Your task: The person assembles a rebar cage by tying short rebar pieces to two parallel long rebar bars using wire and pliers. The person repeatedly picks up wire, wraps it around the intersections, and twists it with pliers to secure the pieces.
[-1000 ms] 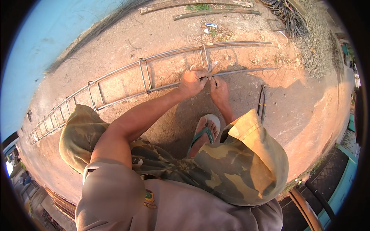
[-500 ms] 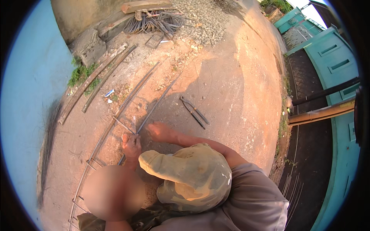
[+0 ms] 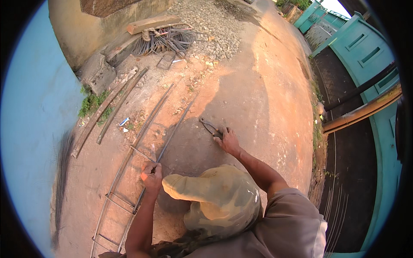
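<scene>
This is an outdoor work yard, like a small building site. The ground [image 3: 266,99] is bare orange dirt and concrete. Long steel rods [image 3: 146,129] lie on it, tied into a ladder shape. A heap of gravel [image 3: 211,26] sits at the back, next to a pile of bent wire [image 3: 165,39] and a wooden plank [image 3: 152,23]. A green metal gate [image 3: 365,47] stands on the right.

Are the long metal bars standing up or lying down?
Lying down. The long metal bars lie flat on the dirt ground; the left hand holds them there.
</scene>
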### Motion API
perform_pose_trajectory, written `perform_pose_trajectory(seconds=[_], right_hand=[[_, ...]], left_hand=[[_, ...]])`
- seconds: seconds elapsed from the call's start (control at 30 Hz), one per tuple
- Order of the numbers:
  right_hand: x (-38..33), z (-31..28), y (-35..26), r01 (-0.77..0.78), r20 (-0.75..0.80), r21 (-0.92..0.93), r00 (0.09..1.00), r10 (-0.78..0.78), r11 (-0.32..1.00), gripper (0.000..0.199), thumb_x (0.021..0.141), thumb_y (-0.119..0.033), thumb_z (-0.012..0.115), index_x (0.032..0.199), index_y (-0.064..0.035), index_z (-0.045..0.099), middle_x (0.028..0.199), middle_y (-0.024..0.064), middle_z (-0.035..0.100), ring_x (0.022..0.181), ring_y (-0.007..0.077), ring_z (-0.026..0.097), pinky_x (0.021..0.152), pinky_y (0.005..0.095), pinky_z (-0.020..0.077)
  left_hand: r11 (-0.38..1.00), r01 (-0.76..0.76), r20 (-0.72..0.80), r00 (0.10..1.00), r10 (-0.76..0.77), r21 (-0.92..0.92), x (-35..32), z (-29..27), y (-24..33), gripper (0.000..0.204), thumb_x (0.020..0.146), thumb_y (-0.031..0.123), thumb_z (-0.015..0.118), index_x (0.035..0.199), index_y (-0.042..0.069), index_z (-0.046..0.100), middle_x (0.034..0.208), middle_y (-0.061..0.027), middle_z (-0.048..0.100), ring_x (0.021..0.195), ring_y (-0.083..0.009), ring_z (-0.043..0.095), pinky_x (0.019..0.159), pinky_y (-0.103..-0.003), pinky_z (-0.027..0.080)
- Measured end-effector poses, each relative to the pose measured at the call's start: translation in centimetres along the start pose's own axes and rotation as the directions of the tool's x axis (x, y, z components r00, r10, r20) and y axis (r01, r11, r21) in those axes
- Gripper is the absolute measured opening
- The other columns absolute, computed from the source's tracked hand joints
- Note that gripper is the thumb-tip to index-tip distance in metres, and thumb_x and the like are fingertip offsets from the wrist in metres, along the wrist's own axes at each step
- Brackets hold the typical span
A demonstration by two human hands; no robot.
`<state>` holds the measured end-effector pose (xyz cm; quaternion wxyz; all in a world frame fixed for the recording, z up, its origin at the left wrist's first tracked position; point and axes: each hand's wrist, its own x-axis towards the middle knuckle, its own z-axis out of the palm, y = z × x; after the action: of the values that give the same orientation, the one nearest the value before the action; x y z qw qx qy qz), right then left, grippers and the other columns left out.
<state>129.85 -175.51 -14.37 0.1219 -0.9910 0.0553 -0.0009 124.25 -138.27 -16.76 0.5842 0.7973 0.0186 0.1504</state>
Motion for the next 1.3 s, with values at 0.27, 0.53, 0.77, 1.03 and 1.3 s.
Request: perform_pose_trajectory(seconds=[0.27,0.53,0.77,1.03,1.3], right_hand=[[4.9,1.1,0.1,-0.041,0.17,-0.045,0.984,0.048,0.998,0.051,0.076,-0.039,0.071,0.099,0.0061,0.063,0.1,0.0303,0.063,0.096,0.0443,0.062,0.081,0.0477,0.0507],[2.3,3.7,-1.1,-0.067,0.156,0.417,0.988,0.002,0.906,0.016,0.084,-0.011,0.063,0.092,0.001,0.057,0.081,0.0124,0.061,0.075,0.028,0.059,0.069,0.0402,0.0489],[2.9,-2.5,-10.1,0.333,0.471,0.4,0.725,-0.503,0.854,0.03,0.081,0.001,0.059,0.111,-0.0009,0.057,0.105,0.0184,0.063,0.094,0.0315,0.063,0.085,0.0456,0.0509],[-1.8,-5.4,-22.9,0.877,0.677,-0.299,0.473,-0.564,0.377,0.036,0.09,-0.012,0.048,0.124,-0.0033,0.056,0.12,0.0234,0.051,0.116,0.0409,0.049,0.099,0.0668,0.0351],[-2.8,-6.1,-26.0,0.843,0.706,-0.506,0.526,-0.475,0.181,0.038,0.094,-0.018,0.044,0.127,-0.0055,0.057,0.126,0.0214,0.051,0.121,0.039,0.044,0.101,0.0718,0.0287]], left_hand=[[0.717,0.693,0.297,0.702,-0.647,-0.079,4.0,-2.5,1.0,0.027,0.091,0.021,0.066,0.092,-0.005,0.07,0.065,-0.0078,0.063,0.055,-0.0101,0.055,0.05,-0.027,0.044],[0.576,0.802,0.54,0.557,-0.631,-0.155,4.6,-4.1,0.0,0.034,0.098,0.029,0.059,0.093,-0.004,0.066,0.074,-0.0094,0.063,0.062,-0.0137,0.057,0.053,-0.029,0.046],[0.598,0.782,0.539,0.585,-0.606,-0.177,4.3,-3.0,-1.6,0.034,0.097,0.026,0.058,0.099,-0.007,0.067,0.076,-0.0134,0.067,0.057,-0.0159,0.06,0.052,-0.032,0.049],[0.679,0.734,0.547,0.563,-0.62,0.015,4.8,-3.6,-0.7,0.037,0.098,0.029,0.055,0.097,-0.005,0.068,0.078,-0.0129,0.067,0.062,-0.0165,0.061,0.055,-0.032,0.048],[0.722,0.682,0.53,0.574,-0.624,0.112,5.2,-3.5,0.0,0.045,0.101,0.034,0.05,0.09,-0.006,0.067,0.078,-0.0145,0.067,0.069,-0.0198,0.064,0.066,-0.039,0.05]])
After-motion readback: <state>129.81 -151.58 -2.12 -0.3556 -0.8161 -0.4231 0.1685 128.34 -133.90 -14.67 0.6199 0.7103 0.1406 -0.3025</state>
